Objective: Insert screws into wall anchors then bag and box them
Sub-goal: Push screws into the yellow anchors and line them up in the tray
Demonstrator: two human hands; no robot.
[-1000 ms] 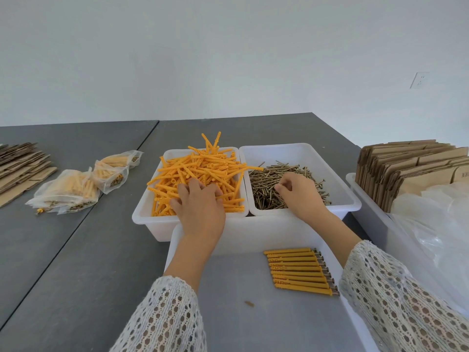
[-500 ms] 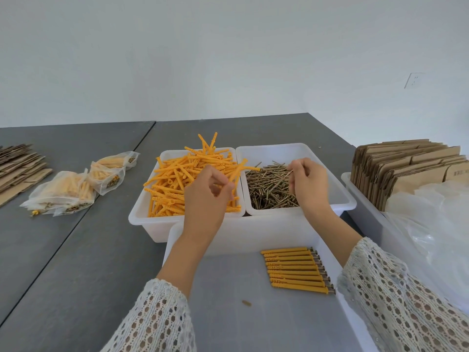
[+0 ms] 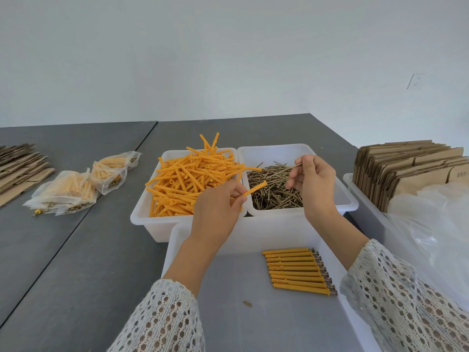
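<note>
The left hand (image 3: 218,212) pinches one orange anchor (image 3: 255,188) between thumb and fingers, its free end pointing up and to the right above the seam between two white bins. The right hand (image 3: 313,181) pinches a single screw (image 3: 295,166) at its fingertips, holding it above the bin of screws (image 3: 272,189); the screw and the anchor are near each other but apart. The left bin (image 3: 142,214) is heaped with loose orange anchors (image 3: 193,174), some sticking up over its rim. Just in front of both bins sits a wider white tray (image 3: 253,232), and on its floor lies a neat row of finished anchors with screws in them (image 3: 298,270), screw heads to the right. A small brown speck (image 3: 247,303) lies on the tray floor nearer the person. On the grey table (image 3: 76,262) to the left rest filled clear bags (image 3: 76,184), with flat cardboard (image 3: 17,166) beyond them at the edge. To the right, another bin (image 3: 355,184) holds upright folded cardboard boxes (image 3: 411,168) and crumpled clear plastic (image 3: 431,224). White lace sleeves (image 3: 165,318) cover both forearms.
</note>
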